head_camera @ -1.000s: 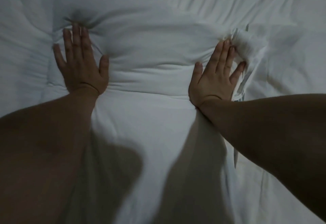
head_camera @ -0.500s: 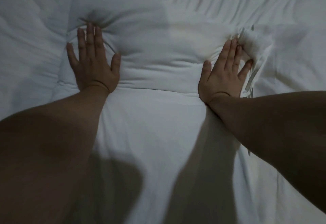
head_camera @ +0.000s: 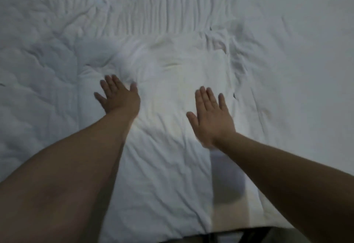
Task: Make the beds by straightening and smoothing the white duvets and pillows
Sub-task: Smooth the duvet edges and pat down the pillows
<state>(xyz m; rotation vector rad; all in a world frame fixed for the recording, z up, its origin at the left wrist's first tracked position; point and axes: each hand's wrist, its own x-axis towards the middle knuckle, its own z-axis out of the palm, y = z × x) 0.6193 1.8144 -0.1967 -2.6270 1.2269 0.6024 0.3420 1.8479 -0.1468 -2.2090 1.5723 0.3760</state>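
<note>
- The white quilted duvet (head_camera: 38, 93) fills the left of the scene. It is spread out, but still puffy and dimpled with creases.
- The left hand (head_camera: 119, 99) lies palm down near the left edge of the raised rectangular white folded layer (head_camera: 182, 78). Its fingers (head_camera: 115, 83) are straight and slightly apart, gripping nothing, probably so the flat palm can press the cloth smooth. The hand is blurred.
- That folded layer sits in the middle, under and beyond both hands. Diagonal creases run across its near part, and cloth bunches at its far right corner, so it likely needs more smoothing.
- The right hand (head_camera: 211, 117) is palm down over the right part of the layer. Its fingers (head_camera: 203, 99) are straight and close together with the thumb out, holding nothing. I cannot tell whether it touches the cloth or hovers just above it.
- Beyond the layer runs a band of tight pleated wrinkles (head_camera: 162, 9).
- A smoother white sheet (head_camera: 297, 60) covers the right side and looks the least in need of work.
</note>
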